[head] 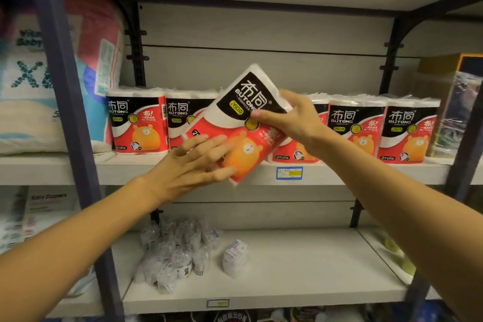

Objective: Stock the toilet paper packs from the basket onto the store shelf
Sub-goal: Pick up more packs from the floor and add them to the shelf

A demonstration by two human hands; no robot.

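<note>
A toilet paper pack, white, black and red with an orange bear, is tilted in the air in front of the middle shelf. My right hand grips its upper right side, thumb on the front. My left hand lies against its lower left face with fingers nearly straight. Behind it a row of several matching packs stands upright on the shelf, from the far-left pack to the far-right pack. The basket is out of view.
Large diaper bags fill the bay to the left, past a dark upright post. A clear-wrapped box stands at the right end. Small wrapped items sit on the lower shelf. A blue price tag marks the shelf edge.
</note>
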